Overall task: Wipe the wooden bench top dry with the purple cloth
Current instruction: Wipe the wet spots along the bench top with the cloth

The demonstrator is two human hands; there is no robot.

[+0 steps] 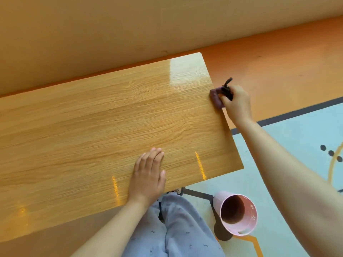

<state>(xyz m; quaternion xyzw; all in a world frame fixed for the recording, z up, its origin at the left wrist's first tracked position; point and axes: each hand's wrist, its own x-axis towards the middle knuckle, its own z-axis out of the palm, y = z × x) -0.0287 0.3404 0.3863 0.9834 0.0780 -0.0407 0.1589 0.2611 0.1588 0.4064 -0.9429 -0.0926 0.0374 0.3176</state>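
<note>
Orange floor [278, 52] runs along a plain tan wall [111, 25], and a pale blue mat [297, 130] with dark lines and dots covers the floor to the right. Against the wall stands the wooden bench top [92, 127], glossy, with a bright patch of reflected light near its far right corner and a few thin yellow streaks of light close to its near edge.

At the right edge of the bench top, toward the far corner, the right hand [236, 104] is clenched around the purple cloth [216, 97]. The cloth is bunched into a small wad and pressed against that edge, with only a little of it showing past the fingers. Something dark and strap-like [227, 89] sticks up from the same hand; what it is cannot be told.

The left hand [148, 175] lies flat on the bench top near its near edge, palm down, fingers together and straight, gripping nothing.

Below the near edge, the person's legs in grey-blue patterned trousers [176, 229] show. Just beside them on the mat stands a pink bucket [235, 214], its mouth tilted toward the camera and its inside dark.
</note>
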